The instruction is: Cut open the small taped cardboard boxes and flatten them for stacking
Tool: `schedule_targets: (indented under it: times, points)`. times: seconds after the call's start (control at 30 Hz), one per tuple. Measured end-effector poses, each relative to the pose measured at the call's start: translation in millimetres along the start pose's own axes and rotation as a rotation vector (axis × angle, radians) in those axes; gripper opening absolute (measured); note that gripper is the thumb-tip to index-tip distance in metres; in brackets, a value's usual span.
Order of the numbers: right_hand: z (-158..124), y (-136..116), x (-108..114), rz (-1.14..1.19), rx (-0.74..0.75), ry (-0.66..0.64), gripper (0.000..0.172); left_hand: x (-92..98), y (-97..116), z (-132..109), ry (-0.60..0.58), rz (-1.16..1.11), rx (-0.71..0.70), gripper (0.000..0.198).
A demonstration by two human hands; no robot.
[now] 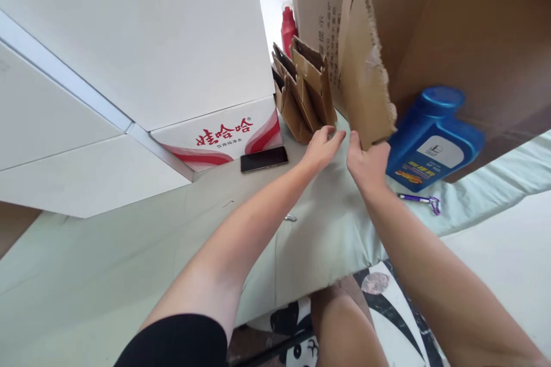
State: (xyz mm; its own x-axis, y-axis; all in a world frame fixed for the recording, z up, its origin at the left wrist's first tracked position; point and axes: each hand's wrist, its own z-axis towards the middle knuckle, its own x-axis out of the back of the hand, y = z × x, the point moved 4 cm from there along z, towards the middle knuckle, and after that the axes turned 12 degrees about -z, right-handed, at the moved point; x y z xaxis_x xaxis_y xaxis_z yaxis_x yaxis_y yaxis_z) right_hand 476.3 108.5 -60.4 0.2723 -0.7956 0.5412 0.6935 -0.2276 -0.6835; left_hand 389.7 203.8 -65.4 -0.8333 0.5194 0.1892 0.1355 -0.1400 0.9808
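Note:
My right hand (369,165) grips the lower end of a folded cardboard piece (365,74), thumb on its left side. The piece stands upright with a torn, ragged edge facing me. To its left, my left hand (325,146) has thumb and fingers apart, with nothing visible between them. Just behind that hand, a bundle of folded cardboard (303,92) stands on the cloth-covered table (318,241). Whether the left fingertips touch this bundle I cannot tell. A blue plastic bottle (434,137) stands right beside my right hand.
White boxes (172,40) fill the left, the nearest with red lettering. A phone (264,159) lies before them. A large brown carton (486,40) stands at the right. A red bottle (288,28) is behind the bundle. A purple pen-like item (415,199) lies near the blue bottle.

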Motion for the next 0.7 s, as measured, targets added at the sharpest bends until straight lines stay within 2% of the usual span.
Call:
schedule_targets:
  times: [0.17, 0.3, 0.43, 0.57, 0.7]
  points:
    - [41.6, 7.9, -40.4, -0.150, 0.030, -0.184, 0.043, -5.9, -9.5, 29.5, 0.008, 0.036, 0.000, 0.041]
    - [62.9, 15.0, -64.4, -0.277, 0.020, -0.296, 0.046, -4.6, -20.7, 38.3, 0.025, 0.051, 0.035, 0.042]
    - [78.2, 14.2, -80.9, -0.348, 0.034, -0.349, 0.043, -2.4, -30.2, 30.8, 0.001, 0.073, 0.064, 0.044]
    - [91.0, 8.8, -89.4, -0.448, 0.034, -0.390, 0.039, 7.8, -34.1, 18.3, -0.018, 0.098, 0.079, 0.047]
    - [95.1, 5.8, -92.5, -0.447, -0.024, -0.458, 0.053, 24.2, -33.8, 5.7, -0.024, 0.100, 0.092, 0.046]
